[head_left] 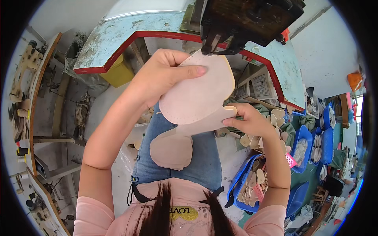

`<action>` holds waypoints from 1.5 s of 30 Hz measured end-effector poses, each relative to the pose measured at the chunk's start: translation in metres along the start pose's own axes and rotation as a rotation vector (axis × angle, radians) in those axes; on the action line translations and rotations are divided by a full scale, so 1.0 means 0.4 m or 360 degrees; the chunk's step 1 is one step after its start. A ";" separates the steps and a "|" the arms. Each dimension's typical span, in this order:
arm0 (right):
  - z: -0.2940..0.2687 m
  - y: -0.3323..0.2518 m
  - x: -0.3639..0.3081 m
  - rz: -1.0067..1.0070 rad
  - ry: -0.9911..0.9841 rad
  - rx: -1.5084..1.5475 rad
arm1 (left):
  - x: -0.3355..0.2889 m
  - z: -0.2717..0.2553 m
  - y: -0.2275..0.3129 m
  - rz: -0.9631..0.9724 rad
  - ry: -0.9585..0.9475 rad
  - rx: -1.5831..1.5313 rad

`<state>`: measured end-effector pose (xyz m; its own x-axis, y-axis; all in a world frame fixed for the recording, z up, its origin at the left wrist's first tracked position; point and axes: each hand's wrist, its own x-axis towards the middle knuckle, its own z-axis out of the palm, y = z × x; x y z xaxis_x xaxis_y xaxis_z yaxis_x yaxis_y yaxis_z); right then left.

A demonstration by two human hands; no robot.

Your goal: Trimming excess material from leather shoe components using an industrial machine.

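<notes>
In both hands is a pale pinkish-beige padded sole piece (197, 90) with a yellow edge and a row of small holes or stitches along its rim. My left hand (167, 70) pinches its upper left part, the thumb lying on top. At the lower right, my right hand (248, 120) grips a narrower end, thumb above and fingers beneath. The far tip of the sole piece reaches the foot of a dark sewing machine (252, 23); whether it is clamped there I cannot tell. A stack of similar beige pieces (171, 151) lies on my lap.
A pale blue worktable (138, 27) with a red edge curves around the machine. Below it stand a yellow bin (118, 72) and a cardboard box (264, 86). At right are a blue crate (240, 190) of sole pieces and several blue baskets (301, 149). Wooden benches (43, 98) line the left.
</notes>
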<state>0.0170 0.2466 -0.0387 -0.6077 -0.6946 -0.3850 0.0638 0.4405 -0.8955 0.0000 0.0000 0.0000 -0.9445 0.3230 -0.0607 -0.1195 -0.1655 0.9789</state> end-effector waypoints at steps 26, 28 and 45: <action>-0.162 -0.184 0.003 -0.0464 0.1053 -0.0085 | -0.090 0.006 -0.072 0.0025 0.0230 -0.0398; -0.175 -0.208 0.015 -0.0506 0.1025 -0.0151 | -0.101 0.011 -0.078 0.0008 0.0180 -0.0461; -0.229 -0.228 0.106 -0.0880 0.0982 -0.0613 | -0.105 -0.019 -0.102 0.0095 0.0404 -0.0356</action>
<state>-0.0871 0.2291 0.0473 -0.7956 -0.4844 0.3639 -0.5637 0.3715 -0.7378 0.0422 -0.0141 -0.0388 -0.9945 0.0691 -0.0785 -0.0992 -0.3864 0.9170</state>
